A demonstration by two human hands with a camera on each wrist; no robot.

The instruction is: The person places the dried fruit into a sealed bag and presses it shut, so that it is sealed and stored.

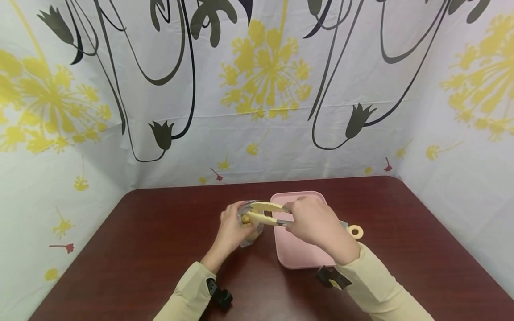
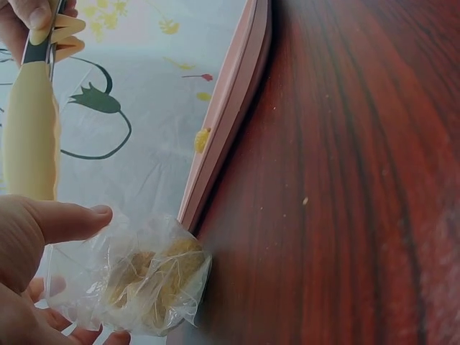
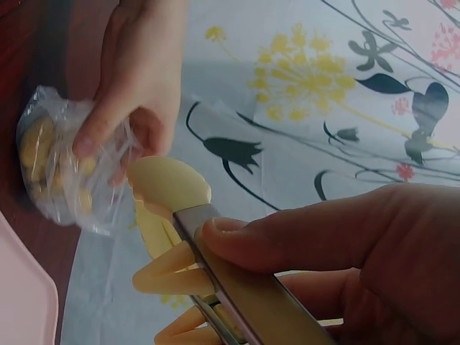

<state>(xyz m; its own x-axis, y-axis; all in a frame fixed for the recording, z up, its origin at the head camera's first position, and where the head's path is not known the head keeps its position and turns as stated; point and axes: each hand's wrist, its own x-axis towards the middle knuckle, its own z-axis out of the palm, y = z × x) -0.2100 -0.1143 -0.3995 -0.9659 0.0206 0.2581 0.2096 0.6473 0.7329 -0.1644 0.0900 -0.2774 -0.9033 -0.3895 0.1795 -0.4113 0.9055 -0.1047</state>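
A clear plastic bag with several yellowish-brown pieces inside is held by my left hand; in the left wrist view the thumb and fingers lie around the bag. My right hand grips metal tongs with cream tips, thumb on one arm of them in the right wrist view. The tong tips stand apart, over the bag's mouth in the head view. Whether they touch a piece I cannot tell.
A pink tray lies on the dark red table, right of the bag and partly under my right hand. The cream ring end of the tongs sticks out beyond that hand. Patterned white cloth stands behind the table.
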